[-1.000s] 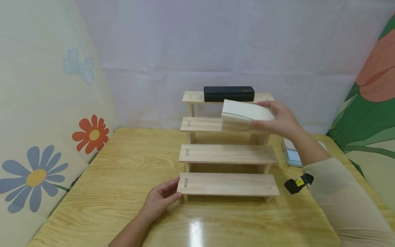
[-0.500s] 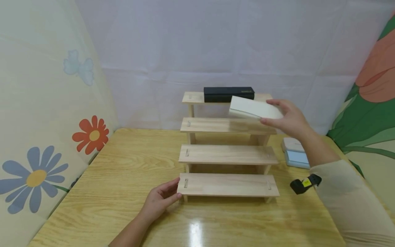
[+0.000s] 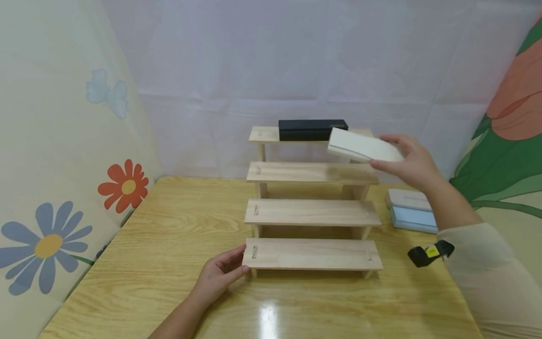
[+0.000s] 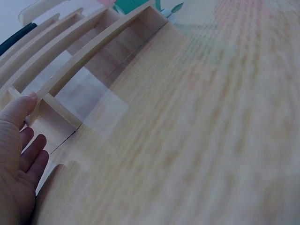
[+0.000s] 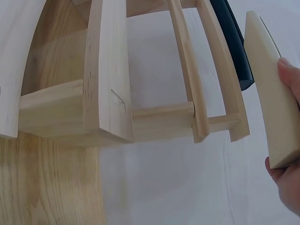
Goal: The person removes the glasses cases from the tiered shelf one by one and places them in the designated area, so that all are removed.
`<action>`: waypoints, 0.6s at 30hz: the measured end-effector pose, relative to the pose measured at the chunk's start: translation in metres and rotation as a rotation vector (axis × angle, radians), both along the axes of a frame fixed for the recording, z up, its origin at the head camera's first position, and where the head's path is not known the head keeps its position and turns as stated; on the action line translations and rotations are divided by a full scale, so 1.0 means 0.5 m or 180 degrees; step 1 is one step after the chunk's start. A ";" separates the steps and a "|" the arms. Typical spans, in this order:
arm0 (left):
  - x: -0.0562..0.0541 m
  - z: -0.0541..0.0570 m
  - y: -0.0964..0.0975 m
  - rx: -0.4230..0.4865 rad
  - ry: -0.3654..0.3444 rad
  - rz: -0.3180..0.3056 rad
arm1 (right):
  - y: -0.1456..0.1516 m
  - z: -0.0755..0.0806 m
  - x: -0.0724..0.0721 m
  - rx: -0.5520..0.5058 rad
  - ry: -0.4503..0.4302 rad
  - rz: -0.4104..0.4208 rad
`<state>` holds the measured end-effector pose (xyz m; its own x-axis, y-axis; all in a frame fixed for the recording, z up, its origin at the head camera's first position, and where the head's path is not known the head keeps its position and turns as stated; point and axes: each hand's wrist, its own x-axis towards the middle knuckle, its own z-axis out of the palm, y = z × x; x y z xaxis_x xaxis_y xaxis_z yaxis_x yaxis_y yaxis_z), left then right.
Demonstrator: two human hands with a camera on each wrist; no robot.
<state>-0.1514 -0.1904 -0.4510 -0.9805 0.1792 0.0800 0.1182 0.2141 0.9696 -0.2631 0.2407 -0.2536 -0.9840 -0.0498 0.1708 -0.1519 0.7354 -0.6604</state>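
Observation:
My right hand (image 3: 412,160) holds a white glasses case (image 3: 360,143) between thumb and fingers, in the air in front of the top tier's right end. In the right wrist view the case (image 5: 269,93) is tilted and apart from the wooden stand (image 5: 110,70). My left hand (image 3: 218,275) grips the left end of the bottom tier of the tiered wooden display stand (image 3: 313,254). Its thumb lies against the tier's end in the left wrist view, with some fingers loosely bent below. A black glasses case (image 3: 311,130) rests on the top tier.
On the table (image 3: 190,221), right of the stand, lie a light blue case (image 3: 412,219) and a pinkish case (image 3: 406,197), partly behind my right forearm. A black strap (image 3: 429,252) hangs from the right sleeve. A pale cloth (image 3: 237,56) hangs behind the stand.
My right hand has moved right and slightly up with the white glasses case, away from above the second-highest tier. More of the blue and pinkish cases shows. The left hand stays put.

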 end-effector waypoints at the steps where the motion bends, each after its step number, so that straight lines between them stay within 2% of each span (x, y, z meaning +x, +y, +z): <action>1: 0.001 0.001 0.000 -0.0007 0.0003 0.0000 | 0.003 0.000 0.001 -0.0014 0.0020 -0.0001; 7: 0.003 0.001 0.000 -0.0013 0.0000 -0.0006 | 0.024 0.001 0.007 -0.0061 0.0053 -0.0063; 18: 0.001 0.000 0.000 -0.0026 -0.0003 0.0009 | 0.070 0.009 0.015 -0.0087 -0.0046 -0.0136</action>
